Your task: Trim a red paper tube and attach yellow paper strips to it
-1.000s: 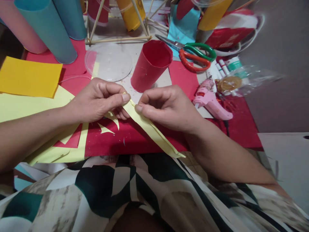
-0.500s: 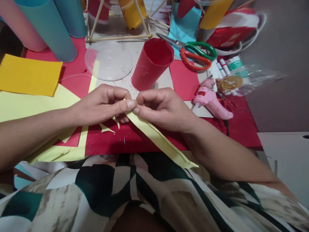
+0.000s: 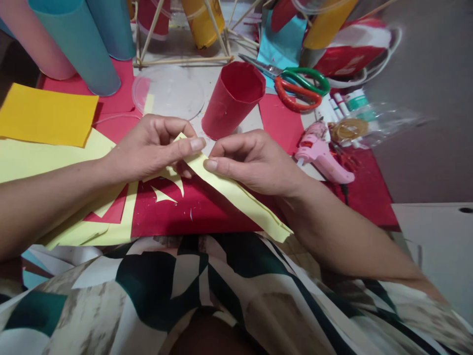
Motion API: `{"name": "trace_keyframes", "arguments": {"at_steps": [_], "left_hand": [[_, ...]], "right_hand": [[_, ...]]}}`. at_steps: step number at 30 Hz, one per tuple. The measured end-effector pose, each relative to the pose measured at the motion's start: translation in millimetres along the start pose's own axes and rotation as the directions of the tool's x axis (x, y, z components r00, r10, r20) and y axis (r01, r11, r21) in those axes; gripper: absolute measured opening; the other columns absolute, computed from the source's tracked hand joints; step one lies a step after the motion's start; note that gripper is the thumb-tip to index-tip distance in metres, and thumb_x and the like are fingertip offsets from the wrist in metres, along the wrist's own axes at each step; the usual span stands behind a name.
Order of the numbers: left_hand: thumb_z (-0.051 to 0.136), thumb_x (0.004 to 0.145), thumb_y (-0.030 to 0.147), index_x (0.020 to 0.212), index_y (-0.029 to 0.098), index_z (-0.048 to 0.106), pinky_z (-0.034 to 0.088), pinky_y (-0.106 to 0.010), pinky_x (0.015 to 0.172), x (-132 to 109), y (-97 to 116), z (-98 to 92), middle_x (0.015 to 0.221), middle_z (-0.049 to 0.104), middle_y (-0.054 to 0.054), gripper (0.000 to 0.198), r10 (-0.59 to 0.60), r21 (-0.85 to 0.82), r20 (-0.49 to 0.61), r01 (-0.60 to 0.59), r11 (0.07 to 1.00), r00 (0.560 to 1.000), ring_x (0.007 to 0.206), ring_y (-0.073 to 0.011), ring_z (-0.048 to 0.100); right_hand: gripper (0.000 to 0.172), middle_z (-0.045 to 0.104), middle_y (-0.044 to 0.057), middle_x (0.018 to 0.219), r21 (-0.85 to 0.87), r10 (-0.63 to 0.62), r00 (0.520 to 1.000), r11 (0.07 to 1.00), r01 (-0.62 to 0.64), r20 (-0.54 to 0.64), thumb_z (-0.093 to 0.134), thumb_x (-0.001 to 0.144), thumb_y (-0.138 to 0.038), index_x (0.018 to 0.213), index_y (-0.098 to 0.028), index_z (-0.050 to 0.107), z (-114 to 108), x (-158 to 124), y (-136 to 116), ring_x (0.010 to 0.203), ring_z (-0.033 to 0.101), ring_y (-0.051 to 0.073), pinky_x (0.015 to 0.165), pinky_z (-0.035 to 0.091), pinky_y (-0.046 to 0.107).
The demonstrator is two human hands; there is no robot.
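Note:
A folded strip of pale yellow paper (image 3: 240,197) slants from between my hands down toward my lap. My left hand (image 3: 158,148) pinches it near its upper end, thumb on top. Just below that, my right hand (image 3: 247,162) grips the strip's edge between thumb and fingers. Behind my hands a red paper tube (image 3: 231,101) stands, its open top facing up. Small yellow paper scraps (image 3: 164,195) lie on the red surface under my left hand.
Scissors (image 3: 297,86) with green and orange handles lie beyond the tube. A pink glue gun (image 3: 325,158) rests at the right. A clear plastic disc (image 3: 168,91), orange paper (image 3: 48,116) and blue tubes (image 3: 81,49) are at the left. A stick frame (image 3: 185,61) stands behind.
The strip's upper end now shows past my left thumb. My left hand has risen slightly, my right thumb has slid a little down the strip, and its lower end has moved up and left.

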State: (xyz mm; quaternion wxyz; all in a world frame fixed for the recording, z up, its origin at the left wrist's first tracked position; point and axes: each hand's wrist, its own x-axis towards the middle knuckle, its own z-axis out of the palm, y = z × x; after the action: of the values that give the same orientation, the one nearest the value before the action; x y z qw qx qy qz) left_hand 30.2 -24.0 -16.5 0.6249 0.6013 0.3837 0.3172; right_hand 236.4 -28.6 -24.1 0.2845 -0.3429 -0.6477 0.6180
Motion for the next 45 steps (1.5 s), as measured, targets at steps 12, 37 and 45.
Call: {"name": "trace_keyframes", "arguments": {"at_steps": [12,37,45], "left_hand": [[0.073,0.082,0.024,0.072,0.017,0.067,0.055,-0.013,0.049,1.5,0.0,-0.1,0.053,0.065,0.006,0.014,-0.008,-0.005,-0.123,0.008,1.000,0.992,0.051,-0.0102,0.068],[0.078,0.078,0.045,0.073,0.015,0.071,0.055,-0.018,0.053,2.6,-5.5,-2.0,0.061,0.069,-0.001,0.031,-0.037,-0.104,-0.005,0.037,0.994,0.999,0.055,-0.0114,0.067],[0.076,0.081,0.041,0.071,0.018,0.070,0.053,-0.021,0.056,3.2,-6.5,-5.7,0.062,0.068,-0.001,0.026,0.026,0.000,-0.135,-0.026,1.000,0.991,0.057,-0.0117,0.063]], "right_hand": [[0.039,0.046,-0.006,0.053,-0.001,0.038,0.999,0.999,-0.038,-0.012,0.078,0.078,-0.043,0.059,-0.016,0.058,-4.2,-1.1,-1.2,0.049,0.038,0.005,0.043,0.028,0.020],[0.036,0.048,-0.004,0.053,-0.060,-0.023,0.994,0.998,0.016,-0.107,0.074,0.081,-0.044,0.062,-0.014,0.066,-3.3,1.4,0.8,0.049,0.037,0.006,0.044,0.027,0.021],[0.046,0.070,0.004,0.063,0.057,0.108,0.994,0.993,-0.106,-0.031,0.069,0.081,-0.060,0.068,-0.016,0.073,-3.8,1.1,-1.4,0.053,0.061,0.012,0.047,0.047,0.022]]}}
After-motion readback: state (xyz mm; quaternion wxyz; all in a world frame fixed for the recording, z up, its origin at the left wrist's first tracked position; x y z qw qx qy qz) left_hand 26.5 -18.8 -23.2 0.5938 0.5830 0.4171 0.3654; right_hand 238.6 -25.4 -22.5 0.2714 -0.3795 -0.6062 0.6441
